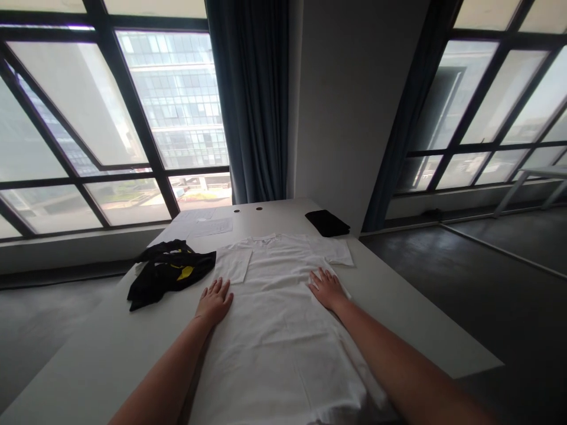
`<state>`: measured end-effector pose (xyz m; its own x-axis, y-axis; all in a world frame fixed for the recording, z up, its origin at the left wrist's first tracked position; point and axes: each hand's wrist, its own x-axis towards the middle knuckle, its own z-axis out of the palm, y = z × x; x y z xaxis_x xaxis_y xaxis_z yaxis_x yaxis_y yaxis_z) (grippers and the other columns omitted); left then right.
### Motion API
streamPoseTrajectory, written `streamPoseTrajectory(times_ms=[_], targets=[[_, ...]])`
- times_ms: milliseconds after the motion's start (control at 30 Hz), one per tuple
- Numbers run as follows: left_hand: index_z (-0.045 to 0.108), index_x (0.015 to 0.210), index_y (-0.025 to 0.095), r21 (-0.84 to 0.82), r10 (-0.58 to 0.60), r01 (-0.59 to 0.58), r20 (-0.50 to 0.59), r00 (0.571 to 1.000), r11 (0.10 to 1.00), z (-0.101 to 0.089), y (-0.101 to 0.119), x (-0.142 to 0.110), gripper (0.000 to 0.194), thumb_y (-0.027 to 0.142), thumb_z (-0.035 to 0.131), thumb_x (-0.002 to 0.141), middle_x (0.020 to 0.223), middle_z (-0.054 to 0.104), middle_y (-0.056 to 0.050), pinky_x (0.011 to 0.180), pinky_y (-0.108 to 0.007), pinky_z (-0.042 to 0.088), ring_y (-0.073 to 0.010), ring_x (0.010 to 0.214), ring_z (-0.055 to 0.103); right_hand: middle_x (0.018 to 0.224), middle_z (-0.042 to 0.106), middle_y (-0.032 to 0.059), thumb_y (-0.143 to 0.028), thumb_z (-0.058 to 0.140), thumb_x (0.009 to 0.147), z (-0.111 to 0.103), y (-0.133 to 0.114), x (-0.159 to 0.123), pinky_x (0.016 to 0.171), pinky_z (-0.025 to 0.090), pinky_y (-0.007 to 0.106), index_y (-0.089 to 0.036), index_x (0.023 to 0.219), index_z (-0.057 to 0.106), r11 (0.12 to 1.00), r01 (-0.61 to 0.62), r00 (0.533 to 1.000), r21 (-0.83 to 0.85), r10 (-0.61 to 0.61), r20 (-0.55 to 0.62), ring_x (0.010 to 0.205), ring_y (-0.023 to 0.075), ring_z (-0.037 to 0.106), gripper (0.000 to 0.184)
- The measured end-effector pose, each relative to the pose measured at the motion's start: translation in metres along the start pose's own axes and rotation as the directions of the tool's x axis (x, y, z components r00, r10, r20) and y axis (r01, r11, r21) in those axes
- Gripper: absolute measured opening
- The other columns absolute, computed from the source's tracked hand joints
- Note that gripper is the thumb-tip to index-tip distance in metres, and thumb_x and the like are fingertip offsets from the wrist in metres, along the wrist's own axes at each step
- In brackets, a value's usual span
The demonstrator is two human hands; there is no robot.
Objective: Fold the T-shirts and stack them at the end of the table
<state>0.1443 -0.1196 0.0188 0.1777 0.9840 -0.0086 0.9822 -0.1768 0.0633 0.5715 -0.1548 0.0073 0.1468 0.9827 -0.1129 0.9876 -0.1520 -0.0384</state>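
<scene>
Left hand (215, 302) and right hand (325, 290) rest flat on a white T-shirt (274, 348) laid out on the tabletop (398, 307), fingers (319, 278) spread, pinching nothing (a black garment with yellow print (170, 274) lies just to the left).

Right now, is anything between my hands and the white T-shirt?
Nothing visible: the left hand and right hand lie flat directly on the white T-shirt; the crumpled black-and-yellow garment lies beside it, on the left.

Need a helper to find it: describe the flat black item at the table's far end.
The long white table stands by the windows. Past the white T-shirt's collar, near the far right edge, lies a flat black rectangular item, smooth, unlike the crumpled black-and-yellow garment.
</scene>
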Motion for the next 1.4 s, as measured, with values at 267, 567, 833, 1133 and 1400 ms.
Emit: streamPoseTrajectory(times_ms=[267,567,833,1133,1400], targets=[[0.051,0.155,0.022,0.035,0.073,-0.073,-0.019,0.997,0.997,0.01,0.03,-0.088,0.059,0.05,0.038,0.104,0.169,0.032,-0.014,0.128,-0.056,0.017,-0.0336,0.159,0.022,0.175,0.013,0.0134,-0.052,0.038,0.105,-0.014,-0.038,-0.046,0.125,0.009,0.056,-0.028,0.165,0.031,0.994,0.11,0.992,0.018,-0.109,-0.059,0.161,0.0335,0.01,0.066],[0.038,0.161,0.038,-0.091,0.182,-0.186,-0.043,0.982,0.978,0.037,0.06,-0.147,0.064,0.054,0.045,0.1,0.171,0.023,-0.002,0.127,-0.06,0.021,-0.0341,0.159,0.02,0.173,0.022,0.011,-0.048,0.044,0.104,0.016,-0.065,-0.114,0.127,0.015,0.054,-0.029,0.162,0.038,0.95,0.305,0.949,0.072,-0.298,-0.099,0.159,0.033,0.02,0.062],[0.037,0.16,0.043,-0.074,0.185,-0.19,-0.064,0.981,0.979,0.032,0.027,-0.162,0.06,0.053,0.045,0.102,0.171,0.025,0.001,0.127,-0.056,0.022,-0.0309,0.158,0.025,0.171,0.028,0.0113,-0.051,0.043,0.102,0.036,0.019,-0.141,0.124,0.02,0.058,-0.028,0.162,0.04,0.999,-0.012,0.985,-0.038,0.006,-0.173,0.156,0.0353,0.028,0.064],[0.038,0.16,0.043,-0.051,0.207,-0.211,-0.063,0.976,0.976,0.028,0.013,-0.168,0.059,0.05,0.046,0.101,0.17,0.028,0.002,0.128,-0.055,0.025,-0.0296,0.157,0.028,0.169,0.033,0.0072,-0.057,0.043,0.099,0.066,0.023,-0.185,0.123,0.023,0.065,-0.033,0.158,0.046,0.994,0.107,0.958,0.038,-0.093,-0.273,0.155,0.0385,0.031,0.064],[0.049,0.154,0.043,-0.081,0.318,-0.318,-0.009,0.948,0.945,0.016,-0.007,-0.176,0.054,0.052,0.048,0.1,0.166,0.039,0.0,0.124,-0.053,0.035,-0.0322,0.153,0.038,0.167,0.036,0.0031,-0.048,0.05,0.095,0.058,0.025,-0.222,0.12,0.028,0.068,-0.039,0.158,0.045,0.937,0.325,0.939,0.128,-0.304,-0.159,0.154,0.0394,0.032,0.063]])
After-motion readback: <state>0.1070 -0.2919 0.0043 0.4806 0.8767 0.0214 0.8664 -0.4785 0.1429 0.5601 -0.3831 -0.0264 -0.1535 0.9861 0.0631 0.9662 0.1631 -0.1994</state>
